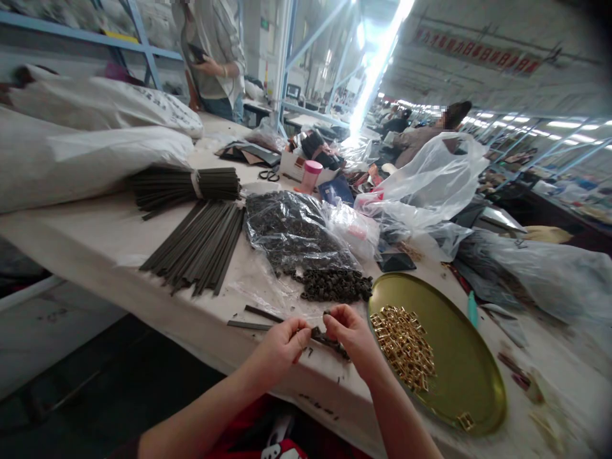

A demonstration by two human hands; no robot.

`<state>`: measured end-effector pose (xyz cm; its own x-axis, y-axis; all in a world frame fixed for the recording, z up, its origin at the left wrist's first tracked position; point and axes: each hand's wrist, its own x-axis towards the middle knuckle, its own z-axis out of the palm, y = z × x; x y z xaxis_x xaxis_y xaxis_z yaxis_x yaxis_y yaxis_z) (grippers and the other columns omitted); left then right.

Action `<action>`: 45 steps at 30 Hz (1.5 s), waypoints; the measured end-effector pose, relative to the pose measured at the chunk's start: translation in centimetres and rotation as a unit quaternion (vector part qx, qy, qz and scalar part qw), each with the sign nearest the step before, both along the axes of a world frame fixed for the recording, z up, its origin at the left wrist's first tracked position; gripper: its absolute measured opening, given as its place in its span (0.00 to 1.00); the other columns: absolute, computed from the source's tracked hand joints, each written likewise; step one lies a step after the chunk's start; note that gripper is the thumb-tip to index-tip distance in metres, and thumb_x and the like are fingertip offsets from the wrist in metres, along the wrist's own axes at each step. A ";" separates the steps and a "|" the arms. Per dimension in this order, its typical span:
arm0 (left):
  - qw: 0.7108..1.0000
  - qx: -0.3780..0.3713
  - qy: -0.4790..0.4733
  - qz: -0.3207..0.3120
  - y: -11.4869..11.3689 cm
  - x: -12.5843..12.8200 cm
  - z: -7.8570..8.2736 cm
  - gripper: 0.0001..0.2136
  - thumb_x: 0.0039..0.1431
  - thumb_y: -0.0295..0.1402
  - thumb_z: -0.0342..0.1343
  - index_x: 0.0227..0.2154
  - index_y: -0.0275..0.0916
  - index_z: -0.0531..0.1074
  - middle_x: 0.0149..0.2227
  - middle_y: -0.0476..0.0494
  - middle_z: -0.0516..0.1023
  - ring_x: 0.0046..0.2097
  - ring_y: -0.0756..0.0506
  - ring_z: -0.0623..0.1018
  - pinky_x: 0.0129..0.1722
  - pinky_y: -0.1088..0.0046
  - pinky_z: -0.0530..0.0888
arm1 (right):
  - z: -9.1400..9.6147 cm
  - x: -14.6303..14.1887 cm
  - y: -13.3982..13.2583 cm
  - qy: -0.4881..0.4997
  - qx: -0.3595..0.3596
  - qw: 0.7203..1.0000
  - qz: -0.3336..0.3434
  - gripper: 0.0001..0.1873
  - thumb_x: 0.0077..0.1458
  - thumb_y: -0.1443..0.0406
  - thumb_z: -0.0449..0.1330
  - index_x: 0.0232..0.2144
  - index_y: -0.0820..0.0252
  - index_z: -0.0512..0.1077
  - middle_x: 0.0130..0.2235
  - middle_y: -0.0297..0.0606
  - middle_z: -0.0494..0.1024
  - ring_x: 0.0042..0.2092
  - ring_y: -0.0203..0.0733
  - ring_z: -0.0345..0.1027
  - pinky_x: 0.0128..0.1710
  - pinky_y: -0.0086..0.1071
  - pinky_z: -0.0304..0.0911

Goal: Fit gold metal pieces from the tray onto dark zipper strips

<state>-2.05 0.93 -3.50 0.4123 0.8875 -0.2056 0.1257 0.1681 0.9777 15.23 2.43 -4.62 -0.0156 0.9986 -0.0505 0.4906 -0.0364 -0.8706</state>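
My left hand (289,339) is closed in a pinch on the end of a dark strip (321,335) near the table's front edge. Beside it, my right hand (348,326) pinches a small dark loop (327,313) between thumb and forefinger. Under the right hand lie more dark pieces, partly hidden. Two flat dark strips (253,325) rest left of my hands. Just beyond, a heap of small dark loops (337,285) spills from a clear plastic bag (296,233). To the right, gold metal buckles (404,347) lie piled on a round gold tray (466,344).
Loose dark strips (201,245) and a tied bundle (217,183) lie left, near white sacks (109,115). Scissors (268,174), a pink-lidded jar (312,173) and plastic bags (430,185) clutter the back. A person (215,57) stands beyond the table.
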 end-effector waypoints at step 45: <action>0.981 0.101 0.116 -0.119 -4.1 -0.1 1.4 0.29 0.55 0.25 0.41 0.60 0.31 0.43 0.53 0.32 0.66 0.53 0.42 0.68 0.53 0.63 0.62 | -0.4 -3.0 -7.4 0.371 -0.176 0.912 0.014 0.19 0.51 0.54 0.56 0.42 0.56 0.71 0.40 0.38 0.75 0.44 0.45 0.67 0.45 0.38 0.60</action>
